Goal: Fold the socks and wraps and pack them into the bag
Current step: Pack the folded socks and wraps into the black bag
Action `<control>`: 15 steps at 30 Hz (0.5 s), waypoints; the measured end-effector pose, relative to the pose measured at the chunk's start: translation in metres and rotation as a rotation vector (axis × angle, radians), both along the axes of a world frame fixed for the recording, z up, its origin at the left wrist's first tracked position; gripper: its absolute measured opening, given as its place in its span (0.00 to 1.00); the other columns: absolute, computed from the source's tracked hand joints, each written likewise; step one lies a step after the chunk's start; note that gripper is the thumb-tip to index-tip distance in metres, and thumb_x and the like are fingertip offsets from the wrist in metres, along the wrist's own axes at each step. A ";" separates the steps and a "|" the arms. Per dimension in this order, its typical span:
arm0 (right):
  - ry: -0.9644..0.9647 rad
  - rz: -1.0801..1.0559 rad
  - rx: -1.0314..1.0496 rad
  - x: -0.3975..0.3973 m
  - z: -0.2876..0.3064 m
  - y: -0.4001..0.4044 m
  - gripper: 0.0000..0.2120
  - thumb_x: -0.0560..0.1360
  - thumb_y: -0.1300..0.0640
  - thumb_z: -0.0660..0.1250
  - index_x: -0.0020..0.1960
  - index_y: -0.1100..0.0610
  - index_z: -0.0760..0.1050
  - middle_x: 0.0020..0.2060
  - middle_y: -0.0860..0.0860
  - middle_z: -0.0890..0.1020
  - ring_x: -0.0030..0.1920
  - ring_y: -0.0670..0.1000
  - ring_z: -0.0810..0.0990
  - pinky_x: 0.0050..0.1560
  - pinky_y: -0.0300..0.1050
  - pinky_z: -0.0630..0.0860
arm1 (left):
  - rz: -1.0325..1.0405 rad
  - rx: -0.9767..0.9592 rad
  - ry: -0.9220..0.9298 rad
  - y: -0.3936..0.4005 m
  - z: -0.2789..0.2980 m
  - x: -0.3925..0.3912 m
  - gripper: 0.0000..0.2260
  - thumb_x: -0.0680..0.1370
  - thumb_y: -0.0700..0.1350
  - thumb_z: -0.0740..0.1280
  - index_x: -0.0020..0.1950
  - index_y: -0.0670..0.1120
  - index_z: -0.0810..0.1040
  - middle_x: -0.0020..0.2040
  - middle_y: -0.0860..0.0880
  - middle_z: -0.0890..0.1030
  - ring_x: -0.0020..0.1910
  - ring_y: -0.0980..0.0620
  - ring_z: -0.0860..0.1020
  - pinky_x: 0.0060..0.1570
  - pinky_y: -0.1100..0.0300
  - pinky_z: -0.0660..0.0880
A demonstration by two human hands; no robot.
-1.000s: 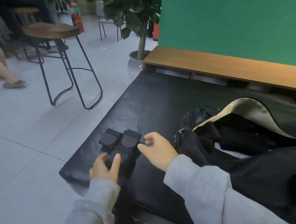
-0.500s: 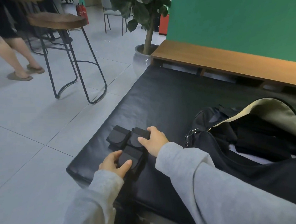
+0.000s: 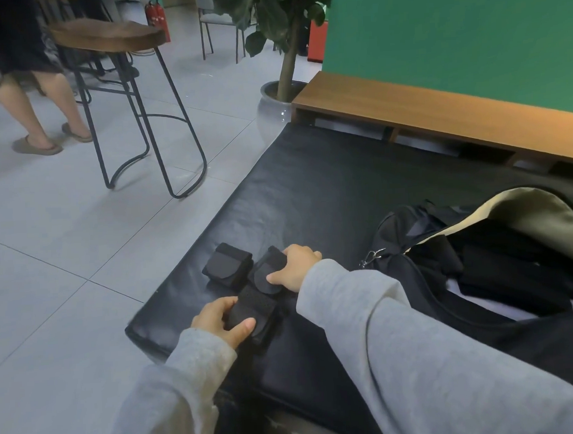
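On the black bench's (image 3: 310,189) near corner, the left hand (image 3: 219,318) grips the nearest folded wrap (image 3: 255,309) and the right hand (image 3: 296,266) clasps the middle one (image 3: 266,271), so lift both squarely, keeping folds pinched, toward the open bag (image 3: 432,295).

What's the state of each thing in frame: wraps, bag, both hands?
Left hand: grips the near wrap.
Right hand: grips the middle wrap.
Near wrap: folded, on the mat, held.
Middle wrap: folded, on the mat, held.
Far wrap: folded, on the mat, untouched.
Bag: open, flap turned back, dark items inside.
Mat: flat, carries wraps and bag.
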State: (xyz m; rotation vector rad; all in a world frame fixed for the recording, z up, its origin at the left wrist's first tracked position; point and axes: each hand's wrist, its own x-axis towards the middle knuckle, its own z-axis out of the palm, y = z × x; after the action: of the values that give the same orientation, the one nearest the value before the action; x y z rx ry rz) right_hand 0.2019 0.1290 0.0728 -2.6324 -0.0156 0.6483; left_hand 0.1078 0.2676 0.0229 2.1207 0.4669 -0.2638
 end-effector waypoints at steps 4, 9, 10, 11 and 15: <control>-0.034 -0.030 -0.021 -0.008 0.002 -0.007 0.24 0.75 0.49 0.65 0.65 0.60 0.67 0.63 0.56 0.71 0.64 0.58 0.68 0.60 0.46 0.66 | 0.041 -0.027 -0.077 -0.003 0.003 -0.002 0.17 0.72 0.43 0.72 0.59 0.48 0.75 0.51 0.51 0.76 0.52 0.51 0.74 0.57 0.58 0.71; -0.037 -0.060 0.100 -0.028 0.013 -0.019 0.21 0.76 0.57 0.64 0.65 0.64 0.63 0.55 0.56 0.75 0.57 0.57 0.76 0.50 0.45 0.71 | 0.054 -0.159 -0.157 -0.006 0.001 -0.008 0.12 0.71 0.39 0.72 0.49 0.52 0.75 0.48 0.50 0.79 0.45 0.56 0.76 0.42 0.67 0.70; -0.051 -0.042 0.092 -0.031 0.017 -0.024 0.20 0.76 0.57 0.65 0.63 0.63 0.64 0.54 0.56 0.76 0.55 0.57 0.76 0.48 0.44 0.70 | 0.055 -0.194 -0.181 -0.007 0.001 -0.010 0.13 0.71 0.38 0.73 0.48 0.53 0.75 0.48 0.49 0.80 0.47 0.52 0.77 0.45 0.64 0.72; -0.075 -0.029 0.088 -0.035 0.022 -0.030 0.19 0.75 0.56 0.66 0.62 0.62 0.65 0.54 0.55 0.77 0.55 0.56 0.77 0.47 0.43 0.69 | 0.054 -0.228 -0.191 -0.007 0.002 -0.011 0.13 0.71 0.37 0.73 0.47 0.54 0.76 0.49 0.47 0.80 0.50 0.48 0.78 0.49 0.58 0.74; -0.196 0.030 0.089 -0.051 0.049 -0.049 0.17 0.73 0.53 0.69 0.60 0.57 0.70 0.56 0.52 0.77 0.55 0.54 0.76 0.47 0.42 0.69 | 0.005 -0.396 -0.248 -0.015 0.015 -0.019 0.15 0.70 0.32 0.71 0.49 0.50 0.79 0.45 0.48 0.83 0.50 0.46 0.81 0.53 0.50 0.78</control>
State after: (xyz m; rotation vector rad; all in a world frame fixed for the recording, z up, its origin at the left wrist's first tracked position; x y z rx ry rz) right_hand 0.1509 0.0800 0.1216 -2.6030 -0.1395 0.3883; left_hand 0.0893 0.2525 0.0379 1.7350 0.2486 -0.0782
